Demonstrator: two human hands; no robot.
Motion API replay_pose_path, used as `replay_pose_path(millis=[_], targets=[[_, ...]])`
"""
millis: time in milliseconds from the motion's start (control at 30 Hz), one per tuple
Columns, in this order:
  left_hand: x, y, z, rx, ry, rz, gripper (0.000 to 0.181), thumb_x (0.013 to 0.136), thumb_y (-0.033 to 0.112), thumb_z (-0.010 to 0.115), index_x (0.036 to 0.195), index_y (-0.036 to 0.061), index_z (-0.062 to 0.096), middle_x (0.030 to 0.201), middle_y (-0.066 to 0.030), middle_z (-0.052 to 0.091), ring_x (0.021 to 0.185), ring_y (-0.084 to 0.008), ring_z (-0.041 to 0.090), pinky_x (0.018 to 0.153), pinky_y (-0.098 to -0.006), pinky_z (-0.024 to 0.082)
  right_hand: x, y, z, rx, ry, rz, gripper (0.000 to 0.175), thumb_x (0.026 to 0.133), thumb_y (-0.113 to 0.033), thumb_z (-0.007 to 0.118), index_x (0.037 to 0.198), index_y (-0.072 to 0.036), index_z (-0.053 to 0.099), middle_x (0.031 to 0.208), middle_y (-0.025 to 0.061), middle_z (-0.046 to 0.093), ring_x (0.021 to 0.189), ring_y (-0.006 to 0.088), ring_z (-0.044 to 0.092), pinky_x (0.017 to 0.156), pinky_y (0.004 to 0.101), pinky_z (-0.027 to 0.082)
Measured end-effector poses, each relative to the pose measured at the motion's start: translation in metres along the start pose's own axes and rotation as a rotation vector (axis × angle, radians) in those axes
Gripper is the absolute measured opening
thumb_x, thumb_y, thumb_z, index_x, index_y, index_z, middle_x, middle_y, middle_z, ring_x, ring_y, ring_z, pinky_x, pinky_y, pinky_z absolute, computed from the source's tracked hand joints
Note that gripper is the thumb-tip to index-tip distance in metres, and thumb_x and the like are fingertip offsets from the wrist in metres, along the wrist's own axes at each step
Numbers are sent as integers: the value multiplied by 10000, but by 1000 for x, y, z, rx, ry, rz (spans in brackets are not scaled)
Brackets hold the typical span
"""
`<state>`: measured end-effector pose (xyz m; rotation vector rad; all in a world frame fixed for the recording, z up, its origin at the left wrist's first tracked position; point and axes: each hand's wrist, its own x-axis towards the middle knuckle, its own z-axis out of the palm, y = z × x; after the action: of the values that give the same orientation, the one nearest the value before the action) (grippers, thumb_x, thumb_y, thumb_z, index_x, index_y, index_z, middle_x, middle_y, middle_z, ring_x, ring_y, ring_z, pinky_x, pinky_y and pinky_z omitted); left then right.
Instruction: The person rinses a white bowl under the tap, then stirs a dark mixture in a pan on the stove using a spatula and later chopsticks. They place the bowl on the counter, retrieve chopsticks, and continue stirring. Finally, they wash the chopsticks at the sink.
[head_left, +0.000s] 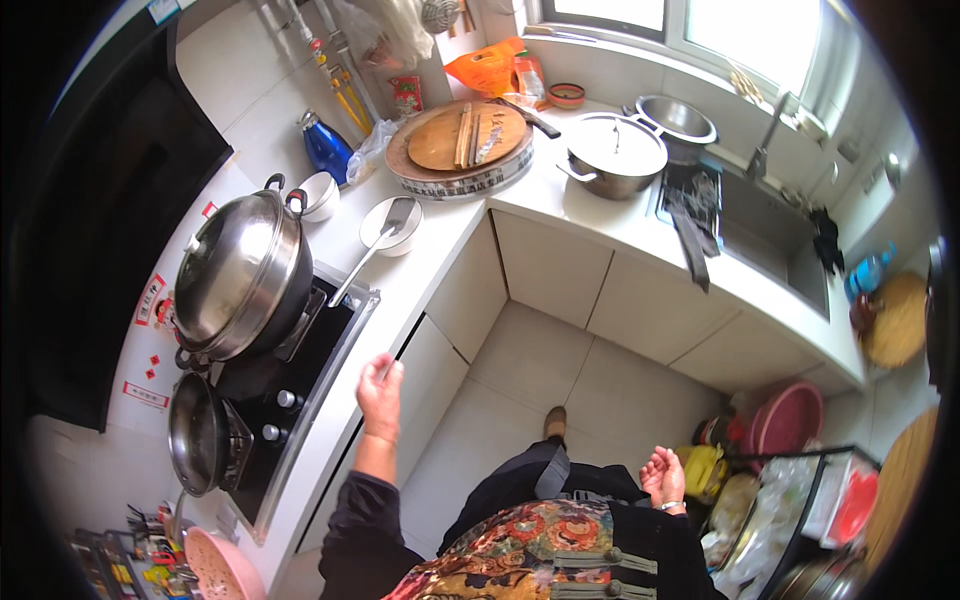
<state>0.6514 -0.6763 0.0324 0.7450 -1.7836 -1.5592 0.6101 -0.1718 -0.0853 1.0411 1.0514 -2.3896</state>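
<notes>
My left hand hangs loosely curled and empty beside the front edge of the stove counter. To its left is a black gas cooktop with two knobs. On it stand a large lidded steel wok and an uncovered dark frying pan. Ahead of this hand, a spatula rests across a white bowl, its handle reaching toward the cooktop. My right hand is low at my side, fingers half bent with nothing in them. It is nearest to a yellow plastic container.
A round chopping board with a cleaver sits in the counter corner. Further right are a lidded pot, a steel pot and the sink. A pink basin and black rack stand at right.
</notes>
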Motion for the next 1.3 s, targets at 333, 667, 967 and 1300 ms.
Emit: replay_pose_path(millis=[333, 667, 967, 1300], targets=[[163, 28, 21, 1380, 111, 116, 725, 794, 376, 677, 1394, 94, 384, 1424, -111, 407, 1381, -330, 289, 1080, -651, 164, 68, -68, 42, -65, 39, 58, 220, 918, -299, 568, 939, -92, 641, 728, 0, 638, 619, 152, 604, 603, 332, 535], [211, 26, 27, 1562, -47, -318, 412, 868, 314, 611, 1228, 132, 530, 1172, -106, 610, 1113, -304, 574, 936, -532, 401, 115, -113, 61, -195, 20, 29, 175, 907, -197, 533, 889, -46, 620, 695, 36, 614, 602, 166, 580, 612, 337, 514], [213, 24, 37, 1198, 117, 76, 252, 866, 239, 601, 1056, 72, 604, 956, -172, 657, 906, -382, 618, 746, -468, 482, 135, -131, 85, -343, 111, 63, 195, 908, -205, 545, 932, -24, 612, 729, 44, 622, 586, 171, 586, 572, 325, 526], [381, 38, 160, 1010, 15, -63, 218, 814, 108, 538, 995, 3, 601, 1007, -245, 634, 986, -427, 590, 846, -461, 470, 147, -123, 65, -329, 141, 54, 245, 920, -232, 543, 984, -11, 627, 766, 49, 639, 666, 148, 617, 624, 258, 548]])
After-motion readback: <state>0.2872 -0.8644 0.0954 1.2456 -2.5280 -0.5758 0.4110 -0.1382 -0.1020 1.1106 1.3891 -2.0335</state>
